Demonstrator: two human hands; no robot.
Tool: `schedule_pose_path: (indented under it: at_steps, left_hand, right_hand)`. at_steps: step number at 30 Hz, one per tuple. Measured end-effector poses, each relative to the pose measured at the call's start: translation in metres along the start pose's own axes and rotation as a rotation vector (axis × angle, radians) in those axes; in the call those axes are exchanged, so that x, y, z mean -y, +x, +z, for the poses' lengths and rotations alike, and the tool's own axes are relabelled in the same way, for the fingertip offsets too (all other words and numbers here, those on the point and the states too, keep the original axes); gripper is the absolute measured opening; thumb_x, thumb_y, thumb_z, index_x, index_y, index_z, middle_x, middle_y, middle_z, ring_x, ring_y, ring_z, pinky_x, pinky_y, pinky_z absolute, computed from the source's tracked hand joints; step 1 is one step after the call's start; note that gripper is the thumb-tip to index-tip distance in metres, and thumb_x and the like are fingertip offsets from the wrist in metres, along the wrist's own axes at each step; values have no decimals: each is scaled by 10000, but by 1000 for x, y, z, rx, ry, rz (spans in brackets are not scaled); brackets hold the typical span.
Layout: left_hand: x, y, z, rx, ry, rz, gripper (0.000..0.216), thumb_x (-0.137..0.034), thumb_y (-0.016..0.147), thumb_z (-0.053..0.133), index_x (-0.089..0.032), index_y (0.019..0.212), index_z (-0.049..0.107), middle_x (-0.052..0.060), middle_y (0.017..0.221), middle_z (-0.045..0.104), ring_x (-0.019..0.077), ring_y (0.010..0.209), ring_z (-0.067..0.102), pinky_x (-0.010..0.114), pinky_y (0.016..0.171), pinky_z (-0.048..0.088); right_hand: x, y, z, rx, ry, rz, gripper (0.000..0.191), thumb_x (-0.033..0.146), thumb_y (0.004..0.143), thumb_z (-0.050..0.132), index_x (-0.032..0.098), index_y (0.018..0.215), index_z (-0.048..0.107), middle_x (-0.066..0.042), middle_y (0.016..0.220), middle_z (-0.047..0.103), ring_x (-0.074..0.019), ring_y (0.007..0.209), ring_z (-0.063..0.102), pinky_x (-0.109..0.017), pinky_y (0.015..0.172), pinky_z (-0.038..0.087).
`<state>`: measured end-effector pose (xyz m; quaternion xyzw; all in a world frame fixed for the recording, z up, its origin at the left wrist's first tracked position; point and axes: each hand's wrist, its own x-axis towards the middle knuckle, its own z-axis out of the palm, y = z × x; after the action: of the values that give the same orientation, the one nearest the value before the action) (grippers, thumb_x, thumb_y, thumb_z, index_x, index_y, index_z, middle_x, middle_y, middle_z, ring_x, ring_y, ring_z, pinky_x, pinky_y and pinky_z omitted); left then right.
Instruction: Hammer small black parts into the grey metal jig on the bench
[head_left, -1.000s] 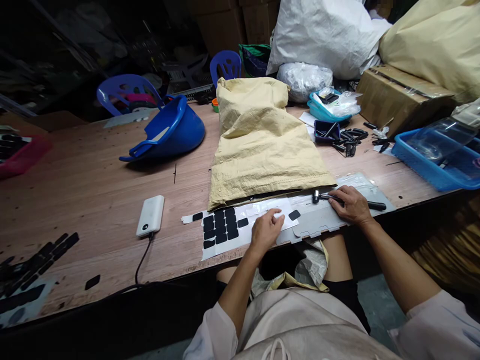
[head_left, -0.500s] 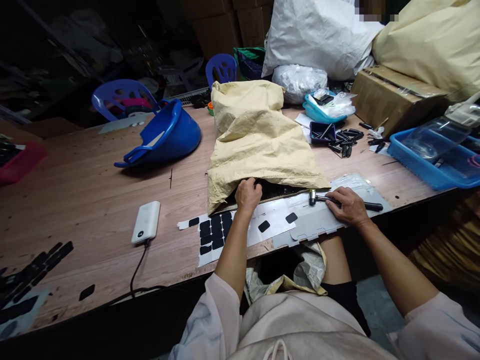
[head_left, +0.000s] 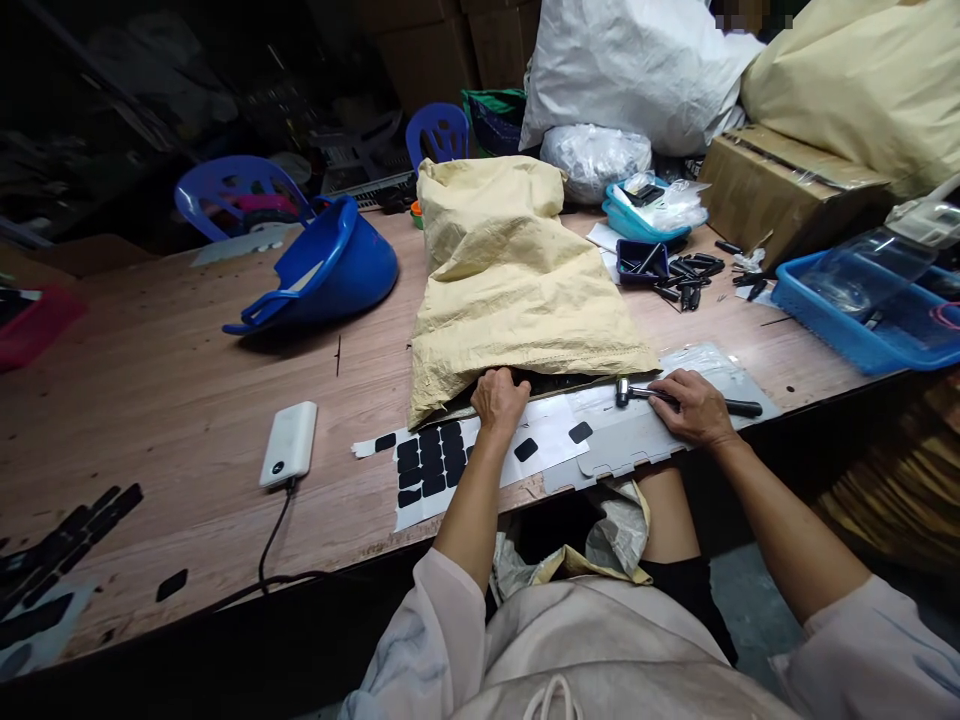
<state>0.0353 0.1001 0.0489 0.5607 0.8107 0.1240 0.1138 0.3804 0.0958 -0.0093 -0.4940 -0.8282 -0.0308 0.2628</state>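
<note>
A tan woven sack [head_left: 510, 280] lies on the wooden table [head_left: 180, 400] with its open mouth toward me. My left hand [head_left: 499, 398] is at that mouth, fingers curled and partly inside, so what they hold is hidden. Below it lies a white backing sheet [head_left: 540, 440] carrying several black adhesive pads [head_left: 429, 460]. My right hand [head_left: 688, 405] rests closed over the handle of a small hammer [head_left: 626, 392] that lies on a grey flat panel [head_left: 637, 440].
A white power bank [head_left: 288, 443] with a cable lies at left. An overturned blue basin [head_left: 322, 270] sits behind it. A blue tray [head_left: 847, 320], a cardboard box [head_left: 780, 185] and small black parts [head_left: 686, 275] crowd the right. More black pads [head_left: 67, 545] lie far left.
My left hand left the backing sheet, where it was pressing near a pad, and moved up to the sack's mouth. My right hand stayed on the hammer.
</note>
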Motion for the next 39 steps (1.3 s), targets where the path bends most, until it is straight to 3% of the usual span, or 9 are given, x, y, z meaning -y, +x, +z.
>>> schedule_pose_path:
  at_steps: [5, 10, 16, 24, 27, 30, 34, 39]
  left_hand:
    - [28, -37, 2, -71, -139, 56, 101, -293, 890, 716, -234, 961, 758, 82, 1051, 738, 276, 1074, 658, 342, 840, 516]
    - [50, -70, 25, -8, -339, 286, 112, -189, 843, 764, -240, 941, 748, 32, 958, 733, 227, 986, 644, 328, 873, 508]
    - [55, -75, 46, 26, -403, 371, 145, -173, 822, 795, -235, 950, 766, 35, 989, 727, 233, 1002, 628, 368, 940, 505]
    - [58, -74, 53, -13, -424, 375, 101, -251, 860, 811, -247, 956, 778, 27, 941, 703, 226, 963, 611, 371, 919, 493]
    - [59, -74, 52, -7, -442, 378, 133, -230, 854, 814, -243, 981, 776, 25, 941, 706, 223, 961, 614, 370, 922, 492]
    - [58, -73, 52, -3, -445, 375, 138, -213, 848, 814, -242, 977, 775, 23, 937, 703, 220, 959, 614, 364, 916, 489]
    - [58, -73, 53, 5, -448, 373, 134, -192, 843, 816, -245, 963, 788, 23, 938, 699, 218, 959, 608, 363, 914, 483]
    - [59, -71, 55, 16, -489, 378, 139, -191, 854, 813, -246, 981, 800, 24, 933, 692, 213, 957, 603, 351, 888, 486]
  right_hand:
    - [-1, 0, 0, 14, 1, 13, 215, 367, 957, 599, 241, 1009, 765, -72, 925, 689, -248, 894, 591, -381, 805, 474]
    - [-3, -1, 1, 22, -1, 13, 237, 369, 951, 602, 244, 1044, 780, -80, 939, 685, -256, 905, 589, -393, 817, 476]
    - [-4, 0, 1, 53, -21, -30, 248, 373, 982, 586, 250, 1080, 777, -84, 962, 688, -253, 917, 590, -389, 830, 472]
    - [-2, 4, -3, 51, 5, -57, 284, 400, 1034, 526, 237, 1018, 758, -89, 923, 697, -249, 882, 611, -389, 812, 496]
    - [24, 2, -5, -17, 83, 10, 268, 391, 1047, 520, 248, 1063, 746, -82, 943, 701, -245, 909, 648, -377, 812, 527]
    - [66, -1, -5, -73, 247, 49, 260, 358, 1071, 495, 271, 1175, 717, -64, 1002, 702, -213, 931, 685, -337, 829, 558]
    - [120, -3, 0, -40, 365, 24, 302, 310, 1079, 487, 289, 1309, 681, -47, 1029, 707, -187, 929, 704, -301, 824, 575]
    - [150, -1, 4, 11, 330, 5, 376, 265, 1075, 480, 314, 1396, 669, -38, 971, 687, -172, 860, 692, -272, 750, 559]
